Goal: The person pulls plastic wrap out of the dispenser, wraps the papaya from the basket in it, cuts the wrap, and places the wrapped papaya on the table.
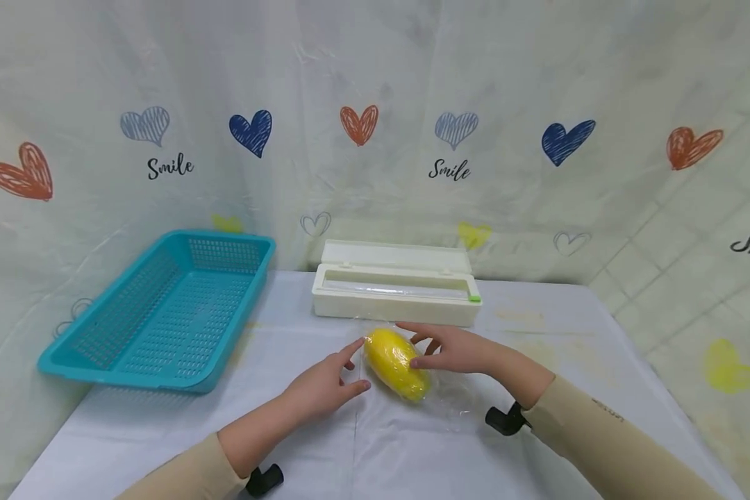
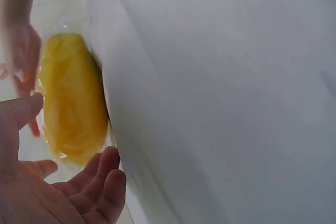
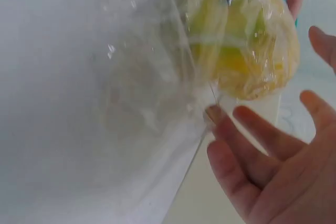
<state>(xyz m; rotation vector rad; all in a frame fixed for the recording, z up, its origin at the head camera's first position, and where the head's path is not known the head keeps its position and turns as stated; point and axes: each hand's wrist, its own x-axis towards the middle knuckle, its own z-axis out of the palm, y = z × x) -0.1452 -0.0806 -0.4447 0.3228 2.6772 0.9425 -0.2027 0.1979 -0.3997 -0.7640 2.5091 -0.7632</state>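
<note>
A yellow oblong fruit (image 1: 392, 362), greenish at one end in the right wrist view, lies on the white cloth, covered in clear plastic film (image 1: 453, 396). Loose film spreads beyond its near right end. Left of the fruit is my left hand (image 1: 321, 385), fingers loosely spread, index fingertip at its upper left side. From the right my right hand (image 1: 459, 349) reaches over, thumb at the fruit's side and fingers parted. A fingertip (image 3: 214, 114) of that hand meets the film's edge in the right wrist view. Neither hand is curled round the fruit.
Behind the fruit stands a white film dispenser box (image 1: 394, 307) with its lid (image 1: 396, 257) raised and a green piece at its right end. A blue perforated basket (image 1: 215, 354) sits at the left. A curtain (image 1: 375, 62) printed with hearts hangs behind the table.
</note>
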